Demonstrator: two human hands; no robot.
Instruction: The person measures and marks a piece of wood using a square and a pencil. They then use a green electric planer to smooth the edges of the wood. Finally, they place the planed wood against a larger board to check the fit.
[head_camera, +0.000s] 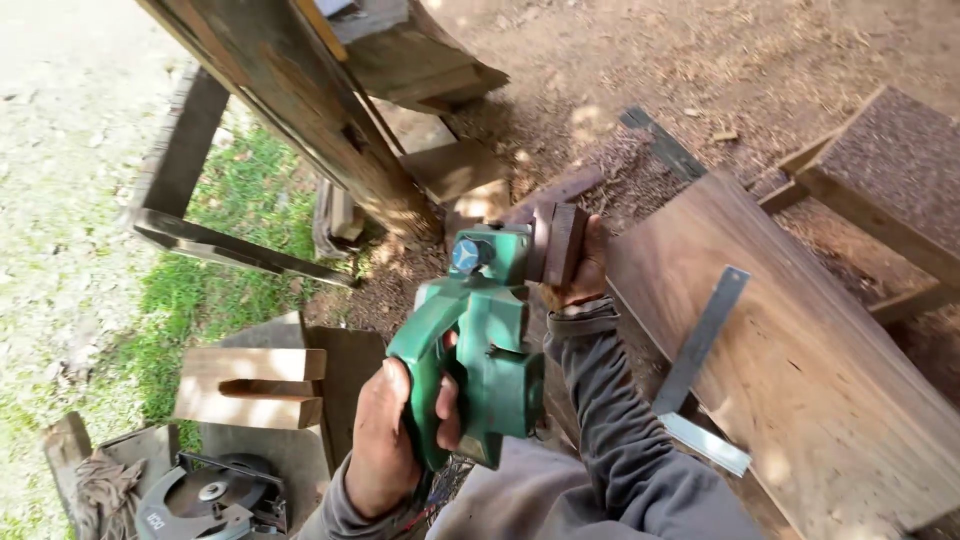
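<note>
Head view: left hand (385, 440) wrapped tight round handle of green planer (480, 350), tool lifted off the bench. Right hand (580, 270) clamped on small wood block (558, 243), pressed against planer's front end. Best kept square to the sole, fingers clear of cutter. Steel square (705, 335) lying on board (800, 370) alongside.

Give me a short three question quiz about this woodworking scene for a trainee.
1. True or false: the left hand grips the handle of the green power planer.
2. What does the right hand hold against the planer's front: A a small wood block, B a hammer, C a cloth?
3. Which metal tool lies on the wide board?

Key: 1 true. 2 A. 3 a steel square.
</note>
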